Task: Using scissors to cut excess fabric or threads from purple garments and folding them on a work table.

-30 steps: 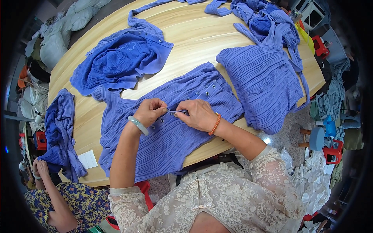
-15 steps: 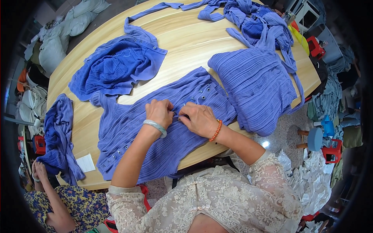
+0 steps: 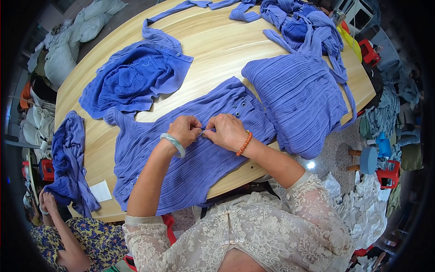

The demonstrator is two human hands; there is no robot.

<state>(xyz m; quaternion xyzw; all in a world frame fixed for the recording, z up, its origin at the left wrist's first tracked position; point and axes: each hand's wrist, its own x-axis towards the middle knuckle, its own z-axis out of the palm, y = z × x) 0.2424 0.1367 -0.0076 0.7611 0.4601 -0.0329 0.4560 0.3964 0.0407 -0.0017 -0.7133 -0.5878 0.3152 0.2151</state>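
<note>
Fingers of left hand [image 3: 185, 130] and right hand [image 3: 228, 131] meet tip to tip over the blue pleated garment [image 3: 190, 149], both narrowed to a pinch on a small fold of its cloth at the snap-studded front edge. Whether anything else sits between the fingertips cannot be told. Left wrist carries a pale green bangle [image 3: 173, 144]; right wrist a string of orange beads [image 3: 244, 143].

Garment lies spread flat on the wooden counter [image 3: 213, 50], directly under the fingers and running out to their left and toward the near edge. A row of snaps [image 3: 239, 104] shows just beyond the right fingers.

Right of the fingers, touching the garment's edge: a second pleated piece [image 3: 297, 97], laid flat. Beyond and left of the fingers: a crumpled blue garment [image 3: 136, 77]. Far beyond, at the counter's far right: a heap of blue cloth [image 3: 301, 25].

Well left of the fingers, another blue piece [image 3: 68, 163] hangs over the counter edge, with another person's hand [image 3: 45, 201] at its lower end. White slip of paper [image 3: 100, 191] lies near it.
</note>
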